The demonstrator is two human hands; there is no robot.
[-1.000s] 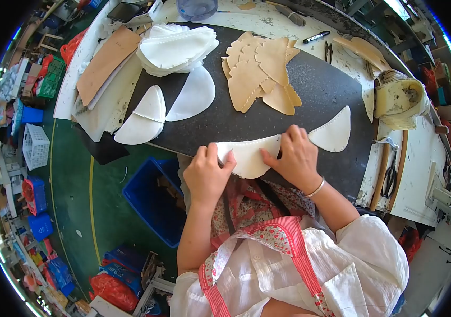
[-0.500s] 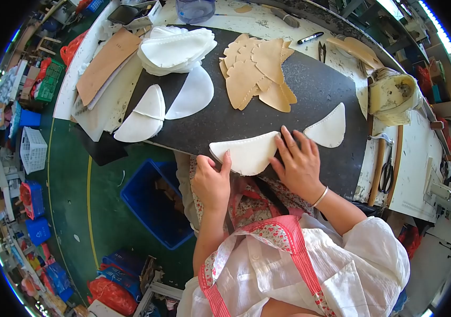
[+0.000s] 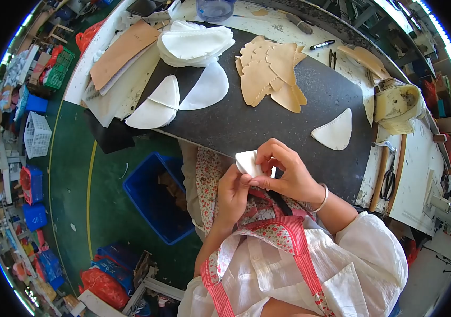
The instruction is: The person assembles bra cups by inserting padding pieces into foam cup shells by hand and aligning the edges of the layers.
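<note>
Between both hands, at the front edge of the black work surface [image 3: 220, 129], is a white curved piece [image 3: 249, 162], bent or folded. My left hand [image 3: 233, 191] grips its lower left side. Thumb and fingers of my right hand [image 3: 284, 170] close on its right side, partly covering it. A single white stitched piece [image 3: 334, 131] lies to the right. Farther back lies a cluster of tan scalloped pieces [image 3: 271, 71]. To the left are a stack of white pieces [image 3: 196, 45], a thin white piece [image 3: 206, 89] and overlapping white pieces [image 3: 154, 108].
A blue bin [image 3: 157, 203] stands on the floor at the left of my lap. Brown card [image 3: 122, 53] lies at the table's left. At the back right are a marker [image 3: 322, 45] and snips [image 3: 332, 59]; black-handled scissors [image 3: 389, 182] hang or lie at the right.
The white piece has come off the surface, closer to my body, and is now bent between both hands. My right hand has gone from spread flat to gripping. The camera view has shifted slightly.
</note>
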